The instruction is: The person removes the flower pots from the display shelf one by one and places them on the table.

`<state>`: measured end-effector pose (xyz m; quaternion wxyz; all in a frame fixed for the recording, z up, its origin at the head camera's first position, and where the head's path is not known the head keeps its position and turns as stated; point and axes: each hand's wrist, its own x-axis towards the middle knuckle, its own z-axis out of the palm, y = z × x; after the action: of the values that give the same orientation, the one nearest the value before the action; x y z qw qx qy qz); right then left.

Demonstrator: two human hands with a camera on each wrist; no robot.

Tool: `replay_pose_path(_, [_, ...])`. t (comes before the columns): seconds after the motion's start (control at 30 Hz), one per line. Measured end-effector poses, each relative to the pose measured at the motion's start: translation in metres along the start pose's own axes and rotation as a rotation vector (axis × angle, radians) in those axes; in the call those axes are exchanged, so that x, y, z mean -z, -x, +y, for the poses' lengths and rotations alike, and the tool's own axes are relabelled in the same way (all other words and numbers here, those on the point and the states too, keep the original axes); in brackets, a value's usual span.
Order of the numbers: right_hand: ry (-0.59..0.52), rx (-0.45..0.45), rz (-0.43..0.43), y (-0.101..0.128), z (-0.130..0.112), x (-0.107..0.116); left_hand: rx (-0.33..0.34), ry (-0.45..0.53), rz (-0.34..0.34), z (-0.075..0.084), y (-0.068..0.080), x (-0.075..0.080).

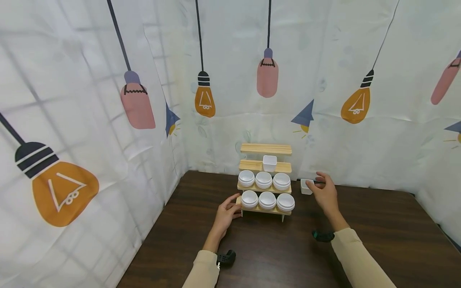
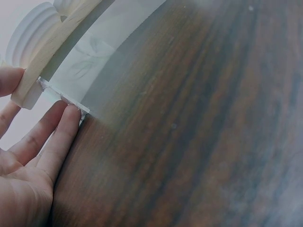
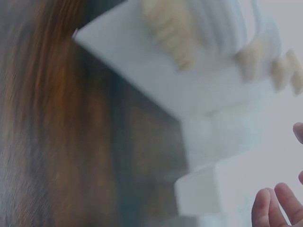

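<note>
A tiered stand (image 1: 265, 149) with light wooden slats and clear supports stands at the back of the table. Round white bowls (image 1: 267, 200) line its two lower tiers. One square white cup (image 1: 269, 163) sits on the tier above; the top slat is bare. My left hand (image 1: 225, 216) holds the left end of the lowest slat (image 2: 57, 52), thumb against the wood and other fingers by the clear leg (image 2: 64, 96). Right of the stand, a second square white cup (image 1: 305, 189) is on the table. Close by it, my right hand (image 1: 325, 196) has spread fingers (image 3: 279, 208), apart from the cup in the right wrist view.
The dark brown wooden table (image 1: 273, 248) stretches in front and to both sides. A white curtain (image 1: 223, 132) printed with lamps hangs behind and along the left. Near the right hand, a thin dark strip (image 1: 318, 182) lies at the table's back. Motion blurs the right wrist view.
</note>
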<state>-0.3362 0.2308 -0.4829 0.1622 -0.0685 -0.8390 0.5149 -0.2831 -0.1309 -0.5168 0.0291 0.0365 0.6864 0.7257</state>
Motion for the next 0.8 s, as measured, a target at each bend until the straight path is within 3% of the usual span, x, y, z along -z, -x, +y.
replay_pose_path(0.47, [-0.096,0.155,-0.122,0.012,-0.070,-0.005,-0.005,-0.002,-0.004,0.001,0.001,0.001])
replay_pose_path(0.8, [-0.120,0.191,-0.202,0.012,-0.091,-0.018,-0.008,0.001,-0.003,0.001,0.002,0.000])
